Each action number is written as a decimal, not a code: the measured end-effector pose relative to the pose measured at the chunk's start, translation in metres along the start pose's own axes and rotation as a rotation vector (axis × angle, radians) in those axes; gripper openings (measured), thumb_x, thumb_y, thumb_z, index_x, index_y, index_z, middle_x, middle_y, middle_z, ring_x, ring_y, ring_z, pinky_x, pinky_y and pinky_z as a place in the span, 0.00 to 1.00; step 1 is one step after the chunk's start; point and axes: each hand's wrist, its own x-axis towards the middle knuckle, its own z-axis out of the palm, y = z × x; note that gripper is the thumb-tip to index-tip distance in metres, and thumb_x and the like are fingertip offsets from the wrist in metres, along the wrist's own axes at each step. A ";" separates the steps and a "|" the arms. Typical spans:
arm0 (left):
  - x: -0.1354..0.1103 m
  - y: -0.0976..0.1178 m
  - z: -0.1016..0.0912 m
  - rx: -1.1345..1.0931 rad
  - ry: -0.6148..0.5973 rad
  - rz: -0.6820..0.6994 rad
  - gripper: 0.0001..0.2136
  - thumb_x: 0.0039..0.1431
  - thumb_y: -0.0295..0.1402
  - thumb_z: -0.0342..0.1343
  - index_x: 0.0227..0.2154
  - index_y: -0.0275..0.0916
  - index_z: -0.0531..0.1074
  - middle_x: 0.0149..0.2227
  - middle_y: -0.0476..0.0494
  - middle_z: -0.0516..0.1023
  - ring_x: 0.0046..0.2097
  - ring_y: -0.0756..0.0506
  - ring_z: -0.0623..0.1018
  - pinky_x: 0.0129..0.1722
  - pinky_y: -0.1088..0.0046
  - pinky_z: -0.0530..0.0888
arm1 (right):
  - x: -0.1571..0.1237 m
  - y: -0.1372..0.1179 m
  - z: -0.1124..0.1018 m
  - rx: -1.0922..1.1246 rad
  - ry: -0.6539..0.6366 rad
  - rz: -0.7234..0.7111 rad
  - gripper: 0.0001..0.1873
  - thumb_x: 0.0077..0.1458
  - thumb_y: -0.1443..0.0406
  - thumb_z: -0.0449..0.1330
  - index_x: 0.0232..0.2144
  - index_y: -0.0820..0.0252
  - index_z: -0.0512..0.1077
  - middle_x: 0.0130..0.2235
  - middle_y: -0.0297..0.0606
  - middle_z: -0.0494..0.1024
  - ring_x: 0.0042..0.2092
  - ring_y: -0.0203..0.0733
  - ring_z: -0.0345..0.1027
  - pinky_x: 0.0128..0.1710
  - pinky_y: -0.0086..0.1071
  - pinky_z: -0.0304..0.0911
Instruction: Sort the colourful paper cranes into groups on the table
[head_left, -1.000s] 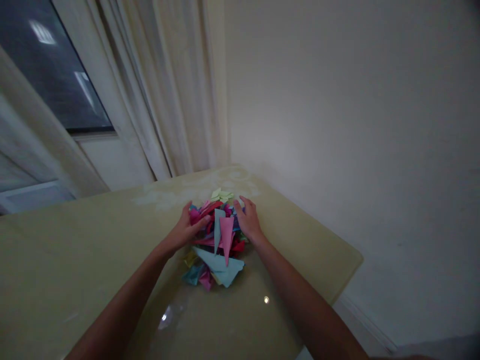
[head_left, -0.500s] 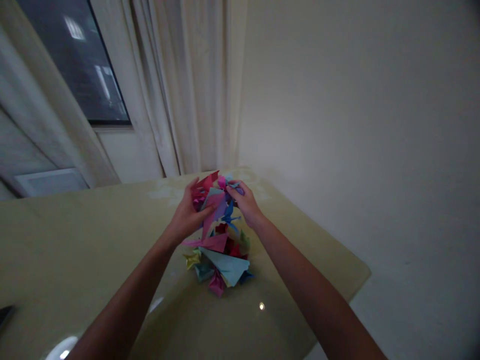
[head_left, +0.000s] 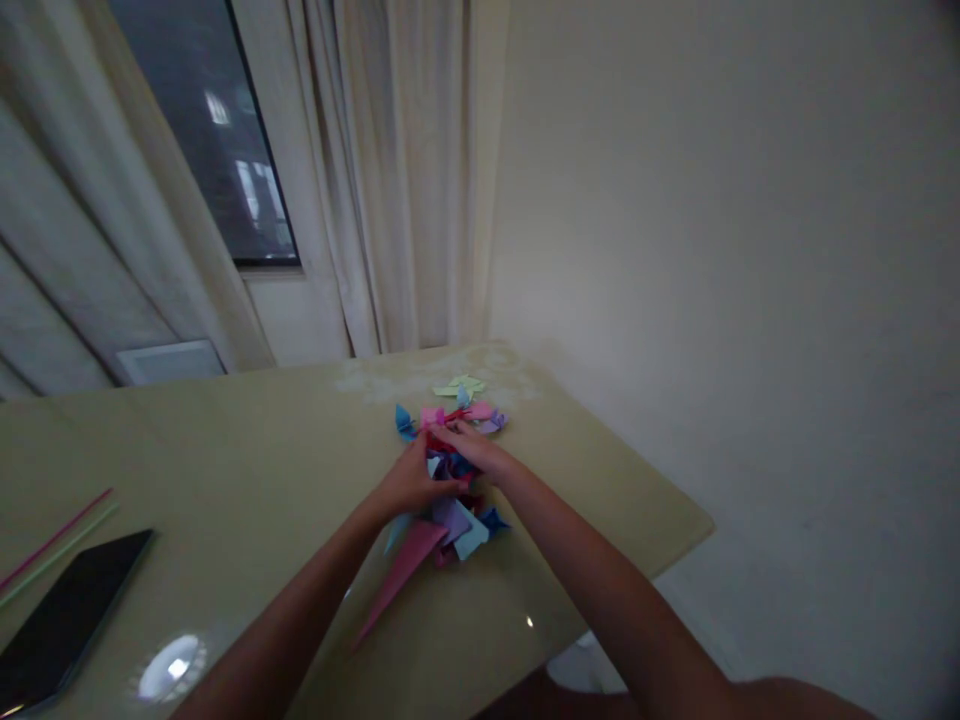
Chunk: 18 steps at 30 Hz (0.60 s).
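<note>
A heap of folded origami paper pieces (head_left: 452, 517) in pink, red, blue, purple and pale blue lies on the table under and around both hands. My left hand (head_left: 414, 482) rests at the heap's left side, thumb and fingers apart around some pieces. From the right, my right hand (head_left: 477, 448) reaches over the top with its fingers stretched out on the paper. A long pink paper plane (head_left: 405, 575) sticks out toward me. Beyond my fingertips lie a blue folded piece (head_left: 404, 422), a purple one (head_left: 494, 422) and pale green ones (head_left: 461, 386).
On the left of the glossy yellowish table (head_left: 247, 470) lie a dark phone or tablet (head_left: 71, 610), a pink stick (head_left: 56, 538) and a green stick (head_left: 60, 553). A wall (head_left: 675, 250) borders the table's right side; curtains (head_left: 420, 180) hang behind it.
Both hands have lowered from above the heap onto it. The bunch of folded paper they held is now on the table, spread toward the far side. The view has shifted left.
</note>
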 end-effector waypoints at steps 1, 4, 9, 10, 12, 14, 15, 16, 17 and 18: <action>0.008 0.005 0.001 -0.005 -0.012 0.009 0.43 0.41 0.46 0.75 0.61 0.36 0.69 0.59 0.30 0.78 0.59 0.31 0.78 0.60 0.50 0.74 | 0.007 -0.005 0.011 -0.014 0.023 -0.010 0.21 0.62 0.45 0.63 0.41 0.55 0.78 0.42 0.39 0.83 0.46 0.49 0.77 0.47 0.41 0.72; 0.025 0.011 -0.021 0.013 0.026 0.026 0.44 0.43 0.42 0.73 0.64 0.35 0.65 0.62 0.29 0.75 0.62 0.31 0.76 0.64 0.49 0.70 | 0.019 -0.019 0.019 -0.033 0.084 -0.071 0.18 0.64 0.48 0.62 0.46 0.53 0.77 0.46 0.38 0.82 0.50 0.48 0.76 0.54 0.42 0.70; -0.015 -0.016 -0.073 0.226 0.176 -0.062 0.42 0.48 0.54 0.68 0.62 0.34 0.67 0.62 0.27 0.74 0.64 0.27 0.73 0.64 0.44 0.68 | -0.006 -0.015 -0.022 -0.295 0.142 -0.257 0.27 0.64 0.47 0.61 0.58 0.52 0.74 0.57 0.44 0.77 0.54 0.50 0.74 0.59 0.45 0.66; -0.031 -0.023 -0.075 0.260 0.184 -0.074 0.38 0.52 0.56 0.65 0.60 0.35 0.70 0.60 0.28 0.76 0.62 0.27 0.75 0.63 0.44 0.70 | -0.016 -0.009 -0.032 -0.367 0.138 -0.291 0.28 0.64 0.47 0.60 0.59 0.54 0.74 0.58 0.46 0.77 0.57 0.51 0.73 0.60 0.46 0.65; -0.065 -0.034 -0.069 0.278 0.229 -0.071 0.31 0.59 0.56 0.58 0.56 0.38 0.73 0.58 0.30 0.77 0.59 0.30 0.77 0.62 0.46 0.72 | -0.037 0.005 -0.050 -0.535 0.161 -0.346 0.27 0.66 0.48 0.59 0.59 0.55 0.74 0.61 0.47 0.76 0.62 0.53 0.68 0.65 0.47 0.61; -0.093 -0.041 -0.060 0.268 0.317 -0.067 0.27 0.63 0.54 0.54 0.56 0.40 0.73 0.60 0.32 0.75 0.60 0.32 0.75 0.62 0.47 0.72 | -0.059 0.020 -0.068 -0.663 0.210 -0.336 0.25 0.67 0.50 0.57 0.60 0.54 0.73 0.60 0.47 0.76 0.61 0.53 0.70 0.64 0.47 0.62; -0.102 -0.042 -0.055 0.258 0.353 -0.065 0.27 0.64 0.53 0.53 0.57 0.40 0.72 0.61 0.32 0.74 0.61 0.32 0.75 0.62 0.46 0.71 | -0.068 0.027 -0.076 -0.689 0.239 -0.320 0.25 0.67 0.50 0.57 0.59 0.55 0.73 0.59 0.49 0.76 0.60 0.54 0.70 0.63 0.48 0.63; -0.109 -0.043 -0.053 0.245 0.376 -0.062 0.26 0.65 0.52 0.53 0.58 0.39 0.72 0.61 0.32 0.73 0.61 0.32 0.74 0.63 0.46 0.71 | -0.077 0.034 -0.083 -0.717 0.283 -0.302 0.24 0.68 0.51 0.55 0.59 0.56 0.73 0.58 0.50 0.76 0.60 0.55 0.70 0.62 0.49 0.63; -0.113 -0.042 -0.052 0.231 0.386 -0.058 0.26 0.65 0.51 0.52 0.58 0.39 0.71 0.61 0.31 0.73 0.61 0.33 0.74 0.62 0.47 0.71 | -0.085 0.041 -0.090 -0.765 0.352 -0.282 0.24 0.69 0.51 0.54 0.58 0.56 0.73 0.57 0.51 0.77 0.59 0.55 0.70 0.62 0.49 0.62; -0.115 -0.041 -0.052 0.214 0.387 -0.056 0.26 0.66 0.50 0.52 0.59 0.38 0.71 0.60 0.32 0.74 0.61 0.33 0.74 0.62 0.47 0.72 | -0.092 0.047 -0.096 -0.808 0.419 -0.261 0.24 0.69 0.52 0.53 0.58 0.57 0.74 0.57 0.51 0.77 0.59 0.55 0.69 0.63 0.49 0.62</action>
